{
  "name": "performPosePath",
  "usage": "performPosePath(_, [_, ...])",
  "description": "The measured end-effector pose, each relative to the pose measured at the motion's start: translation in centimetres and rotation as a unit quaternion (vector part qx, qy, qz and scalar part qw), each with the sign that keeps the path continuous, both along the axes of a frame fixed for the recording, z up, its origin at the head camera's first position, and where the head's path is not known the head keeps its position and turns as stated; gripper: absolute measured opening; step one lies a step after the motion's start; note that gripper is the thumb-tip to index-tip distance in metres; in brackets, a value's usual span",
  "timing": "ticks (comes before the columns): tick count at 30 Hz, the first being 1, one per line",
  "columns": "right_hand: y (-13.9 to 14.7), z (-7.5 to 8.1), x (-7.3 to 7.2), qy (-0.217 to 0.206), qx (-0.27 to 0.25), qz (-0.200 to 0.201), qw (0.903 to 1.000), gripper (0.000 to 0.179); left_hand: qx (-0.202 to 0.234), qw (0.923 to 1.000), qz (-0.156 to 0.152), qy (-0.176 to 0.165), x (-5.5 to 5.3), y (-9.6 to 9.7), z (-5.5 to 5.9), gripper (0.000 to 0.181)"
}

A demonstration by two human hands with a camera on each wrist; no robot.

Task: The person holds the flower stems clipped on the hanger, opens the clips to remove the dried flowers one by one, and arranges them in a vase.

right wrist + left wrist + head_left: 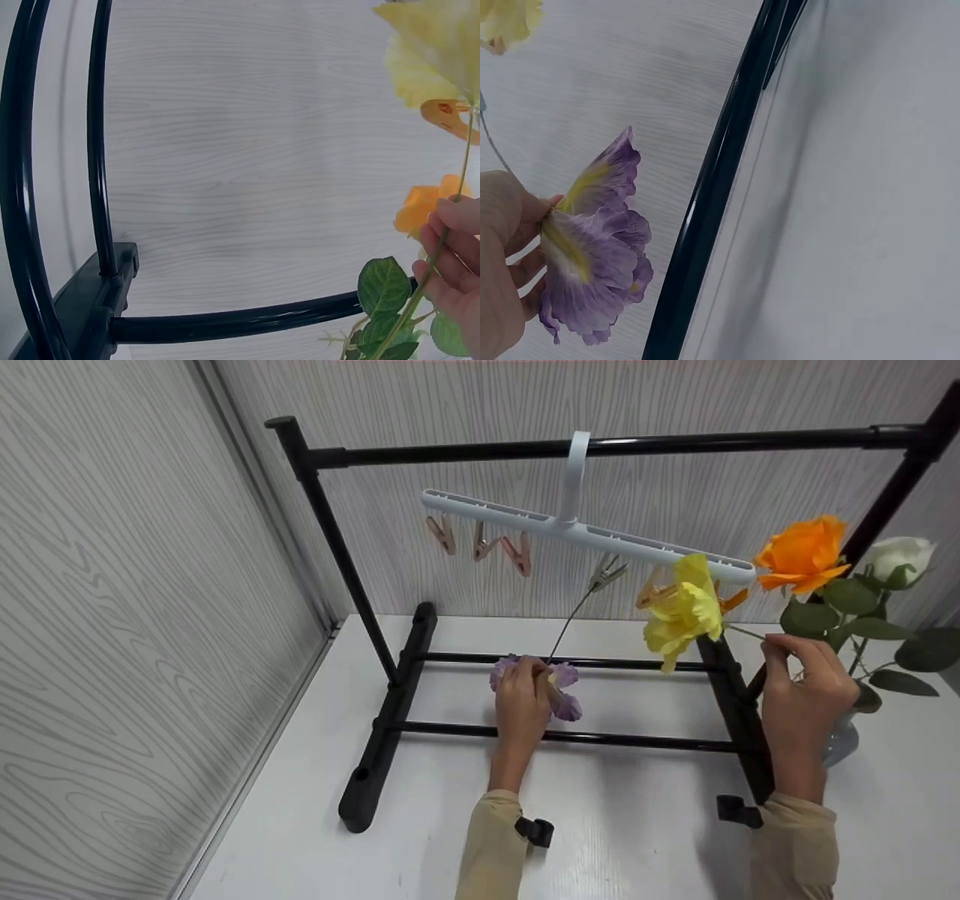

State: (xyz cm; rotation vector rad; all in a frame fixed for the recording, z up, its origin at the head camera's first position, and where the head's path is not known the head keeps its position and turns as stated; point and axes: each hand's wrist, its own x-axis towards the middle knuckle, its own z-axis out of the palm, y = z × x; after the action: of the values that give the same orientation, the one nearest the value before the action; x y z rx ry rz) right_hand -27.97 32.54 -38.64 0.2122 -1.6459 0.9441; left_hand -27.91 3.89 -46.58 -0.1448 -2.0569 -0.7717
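Observation:
My left hand [520, 709] pinches a purple flower [600, 262] just under its blossom, which points downward. From there its thin stem [568, 626] runs up to a grey clothespin [606, 573] on the white hanger [510, 515]. On the right side, a yellow flower [686, 615] is held by its green stem [463, 169] between the thumb and fingers of my right hand [806, 694]. Its petals overlap the hanger's right end and partly hide the orange clothespins [446, 118] there.
The hanger hangs tilted from the top bar [465, 452] of a black rack. Several more clothespins [519, 555] dangle at its left. Behind my right hand, an orange rose [802, 556] and a white rose [898, 561] stand in a grey vase [842, 741].

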Motion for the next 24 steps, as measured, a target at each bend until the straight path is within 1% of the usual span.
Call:
performPosePath(2, [0.3,0.0,0.0,0.001,-0.015,0.001,0.9999,0.010,0.011,0.9999,0.002,-0.003,0.0,-0.1,0.0,0.008])
performPosePath(5, [0.6,0.0,0.0,0.001,-0.044,0.003,0.9990,0.010,0.017,0.9998,0.001,0.006,0.0,-0.3,0.0,0.011])
performPosePath(8, [0.8,-0.1,0.0,-0.002,-0.086,-0.017,0.9961,0.009,0.009,0.9998,0.000,0.018,-0.1,-0.4,0.0,0.010])
performPosePath(11, [1.0,0.1,0.3,-0.013,-0.134,-0.051,0.9896,0.015,0.001,0.9997,0.003,0.024,-0.2,-0.4,0.0,0.009])
performPosePath(13, [1.0,0.4,0.6,-0.012,-0.164,-0.058,0.9847,0.016,-0.001,0.9997,0.004,0.024,-0.2,-0.5,0.0,0.009])
performPosePath(17, [1.4,0.7,0.9,-0.010,-0.193,-0.054,0.9796,0.021,0.000,0.9997,0.002,0.024,-0.1,-0.4,0.1,0.007])
performPosePath(20, [2.4,0.2,0.3,-0.022,-0.201,-0.061,0.9773,0.024,-0.004,0.9997,0.000,0.023,-0.1,-0.3,0.1,0.006])
performPosePath(23, [3.4,-0.5,-0.4,-0.046,-0.206,-0.082,0.9740,0.021,-0.003,0.9998,-0.003,0.017,-0.1,-0.2,0.1,0.007])
performPosePath(24, [3.6,-0.7,-0.6,-0.049,-0.210,-0.087,0.9727,0.017,-0.002,0.9999,-0.005,0.015,-0.1,-0.2,0.1,0.007])
